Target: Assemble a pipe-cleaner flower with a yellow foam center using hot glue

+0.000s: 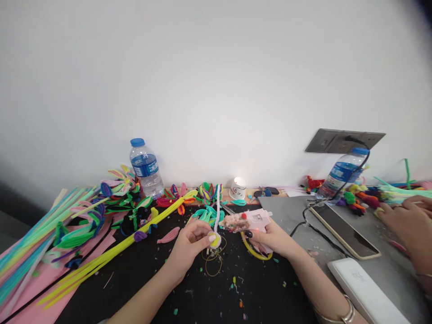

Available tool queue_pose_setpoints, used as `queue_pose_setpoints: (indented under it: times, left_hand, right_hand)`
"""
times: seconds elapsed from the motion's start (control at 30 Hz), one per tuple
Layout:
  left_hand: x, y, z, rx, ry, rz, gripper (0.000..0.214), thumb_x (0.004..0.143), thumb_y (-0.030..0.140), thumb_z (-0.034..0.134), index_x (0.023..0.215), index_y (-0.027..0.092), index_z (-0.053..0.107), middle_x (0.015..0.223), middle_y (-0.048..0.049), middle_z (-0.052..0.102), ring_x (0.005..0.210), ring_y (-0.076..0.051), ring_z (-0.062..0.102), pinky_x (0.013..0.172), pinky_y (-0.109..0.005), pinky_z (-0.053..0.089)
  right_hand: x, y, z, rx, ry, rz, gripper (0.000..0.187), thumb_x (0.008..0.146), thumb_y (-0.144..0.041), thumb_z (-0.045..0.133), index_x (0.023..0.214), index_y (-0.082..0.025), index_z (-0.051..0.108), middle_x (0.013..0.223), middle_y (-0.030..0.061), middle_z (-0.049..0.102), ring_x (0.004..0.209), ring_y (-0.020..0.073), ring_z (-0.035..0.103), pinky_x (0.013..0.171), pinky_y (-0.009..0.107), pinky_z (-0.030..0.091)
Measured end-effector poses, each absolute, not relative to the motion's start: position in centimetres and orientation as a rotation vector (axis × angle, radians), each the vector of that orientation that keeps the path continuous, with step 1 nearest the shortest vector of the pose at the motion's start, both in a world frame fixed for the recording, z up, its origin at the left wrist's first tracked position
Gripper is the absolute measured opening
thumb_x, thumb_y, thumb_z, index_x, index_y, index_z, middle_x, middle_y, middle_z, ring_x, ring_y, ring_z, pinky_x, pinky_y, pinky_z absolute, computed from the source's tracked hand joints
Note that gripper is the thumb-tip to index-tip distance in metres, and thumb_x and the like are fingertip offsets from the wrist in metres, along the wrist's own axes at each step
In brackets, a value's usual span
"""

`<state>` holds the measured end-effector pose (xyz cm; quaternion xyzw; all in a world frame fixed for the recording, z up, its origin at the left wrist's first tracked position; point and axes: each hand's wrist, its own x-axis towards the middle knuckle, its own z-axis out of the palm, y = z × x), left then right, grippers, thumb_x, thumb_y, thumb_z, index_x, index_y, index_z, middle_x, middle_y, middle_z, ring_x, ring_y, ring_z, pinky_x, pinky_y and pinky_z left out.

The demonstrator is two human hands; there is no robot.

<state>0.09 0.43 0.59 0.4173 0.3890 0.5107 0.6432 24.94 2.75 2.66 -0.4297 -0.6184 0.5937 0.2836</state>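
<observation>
My left hand (194, 243) pinches a small yellow-and-white coil of pipe cleaner (215, 241) between thumb and fingers. A straight white pipe cleaner end (218, 209) rises from the coil. In my right hand (270, 238) is a pale pink glue gun (248, 220) with small decorations on its side. Its nozzle points left, close above the coil; whether the two touch I cannot tell. A yellow ring (254, 254) shows beneath my right hand. Thin gold loops (213, 264) lie on the black mat (202, 297) below the coil.
Pipe cleaner bundles (135, 243) and finished petals crowd the left. Water bottles (146, 168) stand by the wall. A paper cup (238, 189) is at the back. On the right are a phone (344, 229), a white power bank (366, 290), cables and another person's hand (401, 220).
</observation>
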Motion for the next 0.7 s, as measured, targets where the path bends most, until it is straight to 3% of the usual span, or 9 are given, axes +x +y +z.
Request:
queue_pose_setpoints:
  times: [0.37,0.7]
  left_hand:
    - [0.1,0.4,0.5,0.962,0.889,1.167,0.027,0.062,0.033,0.082,0.075,0.018,0.064,0.067,0.002,0.065,0.064,-0.012,0.059,0.06,-0.021,0.045]
    - [0.0,0.5,0.5,0.974,0.895,1.169,0.026,0.064,0.032,0.081,0.076,0.018,0.064,0.068,0.0013,0.065,0.065,-0.013,0.059,0.061,-0.022,0.045]
  right_hand:
    - [24.6,2.5,3.5,-1.182,-1.725,1.602,0.055,0.076,-0.056,0.065,0.103,-0.009,0.057,0.047,-0.006,0.049,0.037,0.0055,0.036,0.036,0.017,0.025]
    - [24.5,2.4,4.0,-1.208,-1.714,1.595,0.048,0.076,-0.05,0.067,0.102,-0.01,0.058,0.047,-0.0062,0.049,0.037,0.0054,0.036,0.036,0.018,0.026]
